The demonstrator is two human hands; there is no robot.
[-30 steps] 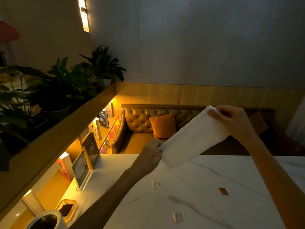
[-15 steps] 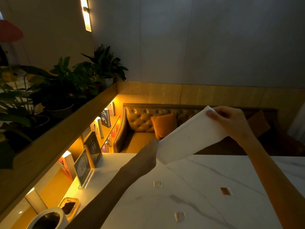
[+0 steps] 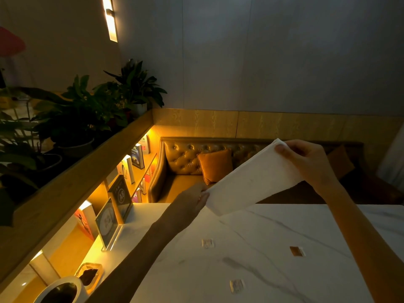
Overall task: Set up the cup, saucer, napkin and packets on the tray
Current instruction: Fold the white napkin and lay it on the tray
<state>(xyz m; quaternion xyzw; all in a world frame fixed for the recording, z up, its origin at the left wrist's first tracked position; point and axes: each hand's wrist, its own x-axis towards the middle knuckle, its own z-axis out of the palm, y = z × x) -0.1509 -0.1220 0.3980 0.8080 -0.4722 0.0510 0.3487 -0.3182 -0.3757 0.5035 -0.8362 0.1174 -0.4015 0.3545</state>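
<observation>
A folded white napkin (image 3: 251,181) is stretched slantwise in the air above the far edge of the white marble table (image 3: 273,259). My left hand (image 3: 192,200) pinches its lower left end. My right hand (image 3: 306,162) pinches its upper right corner, thumb on top. Three small packets lie on the table below: a pale one (image 3: 207,243), a brown one (image 3: 296,251), and another pale one (image 3: 236,286) nearer me. No tray, cup or saucer shows.
At the table's left edge stand an acrylic sign holder (image 3: 108,224), a small dish (image 3: 89,275) and a white round container (image 3: 59,291). Behind the table is a leather sofa (image 3: 183,162) with an orange cushion (image 3: 215,166). A shelf of books and potted plants runs along the left.
The napkin and both hands have stayed nearly in place; my left hand has shifted slightly on the lower end.
</observation>
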